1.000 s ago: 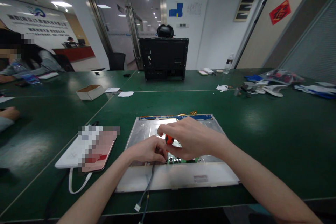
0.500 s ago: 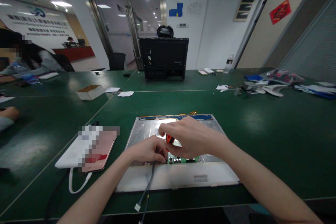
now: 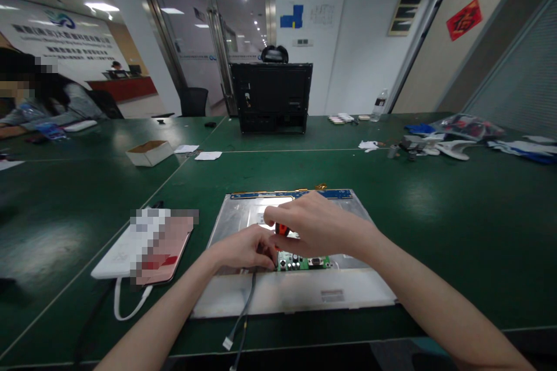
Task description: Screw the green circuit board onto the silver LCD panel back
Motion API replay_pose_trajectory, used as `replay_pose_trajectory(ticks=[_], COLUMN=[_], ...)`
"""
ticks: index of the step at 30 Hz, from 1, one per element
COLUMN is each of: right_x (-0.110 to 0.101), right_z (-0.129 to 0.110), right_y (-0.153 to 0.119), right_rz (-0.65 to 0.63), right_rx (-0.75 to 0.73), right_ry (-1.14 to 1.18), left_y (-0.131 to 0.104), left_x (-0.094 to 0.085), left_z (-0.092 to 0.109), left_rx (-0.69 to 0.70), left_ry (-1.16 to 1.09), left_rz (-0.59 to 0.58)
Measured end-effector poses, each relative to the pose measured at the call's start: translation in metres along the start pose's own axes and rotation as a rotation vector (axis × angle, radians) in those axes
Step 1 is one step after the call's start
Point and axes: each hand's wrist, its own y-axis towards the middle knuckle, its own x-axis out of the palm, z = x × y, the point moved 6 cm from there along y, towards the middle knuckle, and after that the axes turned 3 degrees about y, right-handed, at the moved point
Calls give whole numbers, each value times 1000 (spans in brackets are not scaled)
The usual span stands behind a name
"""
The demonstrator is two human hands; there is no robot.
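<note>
A flat metal display panel (image 3: 243, 206) lies on the green table, with a blue circuit strip (image 3: 343, 193) along its far edge. On its middle sits a green circuit board (image 3: 300, 262), partly covered by my hands. My right hand (image 3: 319, 226) is closed around the red-and-black handle of a screwdriver (image 3: 282, 229); its tip is hidden. My left hand (image 3: 252, 248) is closed in a pinch at the board's left end, and anything between its fingers is hidden. From below that hand, dark cables (image 3: 249, 301) with a white plug run over the panel's near edge.
Left of the panel lie a white device and a pink phone (image 3: 167, 255) with a white cable (image 3: 124, 316). Farther back are a small open box (image 3: 150, 153), a black monitor (image 3: 272, 98), a bottle (image 3: 380, 105) and loose parts (image 3: 418, 145). A person (image 3: 65, 95) sits far left.
My right hand's fingers have shifted slightly around the handle, uncovering more of the board's connector. My left hand holds its place. Another person's hand at the left edge has left view.
</note>
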Motion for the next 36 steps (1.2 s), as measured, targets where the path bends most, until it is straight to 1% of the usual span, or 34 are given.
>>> replay_pose_trajectory(ticks=[5,14,18,26,32,36], right_x=[-2,0,0,0,1,1], right_z=[-2,1,-1,-4,-3,-4], right_y=[-1,0,-1,-1,-1,-1], right_rz=[12,14,18,1,1,-4], right_rx=[13,-17,-23,-24,-34,-33], right_ry=[22,10,-9,29,23,28], left_y=[1,2,1,-1,-1,-1], left_x=[-1,0,1,0,-1,0], left_z=[0,-5,-5,-2,-5,-6], left_rx=[23,7,-1,-26,-42,-26], left_ry=[19,44,51,111,107,76], left_rz=[5,15,4,12,30,18])
